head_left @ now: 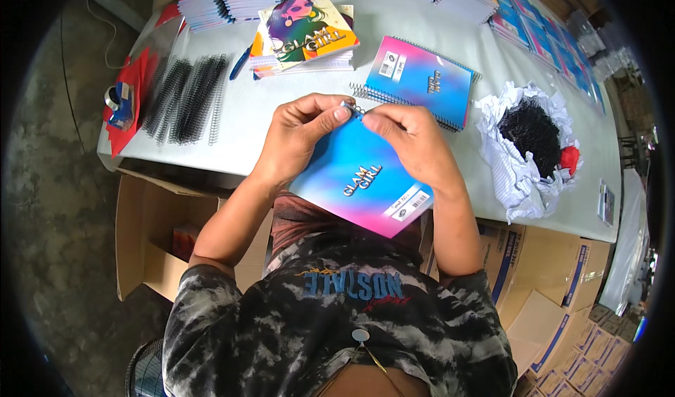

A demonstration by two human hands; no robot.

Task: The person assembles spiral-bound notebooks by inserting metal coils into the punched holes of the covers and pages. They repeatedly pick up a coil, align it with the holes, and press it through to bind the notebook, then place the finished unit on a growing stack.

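Note:
A blue and pink notebook (330, 165) is held tilted above my lap, at the table's front edge. My left hand (307, 126) is closed, thumb and fingers pinching a dark wire coil (359, 109) at the notebook's top corner. My right hand (408, 133) is closed too, its thumb pressing the cover's upper edge beside the coil. The fingers partly hide the coil, so how far it runs through the holes cannot be seen. Just beyond my right hand lie coil-bound notebooks (429, 80) with the same kind of cover.
Loose black coils (186, 98) lie at the left, near a tape roll (112, 99) on red material. A notebook stack (306, 35) stands ahead, a blue pen-like tool (240, 63) beside it. Crumpled paper (503, 165) holds a black wire tangle (531, 133) at right. Cardboard boxes (534, 270) stand below.

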